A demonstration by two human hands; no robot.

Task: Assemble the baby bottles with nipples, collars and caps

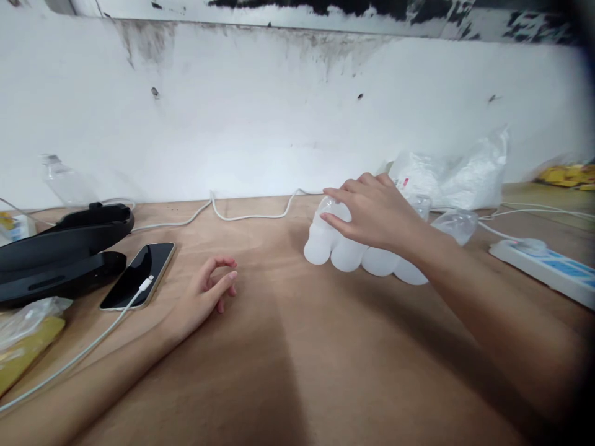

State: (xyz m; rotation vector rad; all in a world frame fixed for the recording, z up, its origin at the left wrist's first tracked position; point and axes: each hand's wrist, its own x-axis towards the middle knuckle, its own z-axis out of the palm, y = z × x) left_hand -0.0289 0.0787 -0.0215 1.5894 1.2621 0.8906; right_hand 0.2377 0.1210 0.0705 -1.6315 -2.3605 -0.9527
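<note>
My right hand (pixel 372 207) reaches over a white translucent plastic piece with rows of rounded lobes (pixel 346 253), near the middle of the wooden table. Its fingers and thumb rest on the top of the piece, and my palm and wrist cover part of it. Clear rounded plastic (pixel 458 226) shows beyond my forearm; I cannot tell whether it is joined to the white piece. My left hand (pixel 207 291) rests on the table to the left, fingers loosely curled, with nothing in it. A phone (pixel 139 275) with a white cable plug lying across it is nearest to that hand.
Black moulded gear (pixel 69 248) and a yellow packet (pixel 28 347) lie at the left, with a clear bottle (pixel 67 179) behind. A white cable (pixel 251 217) runs along the wall. At the right are a filled plastic bag (pixel 455 170), a power strip (pixel 548 266) and yellow packaging (pixel 569 175).
</note>
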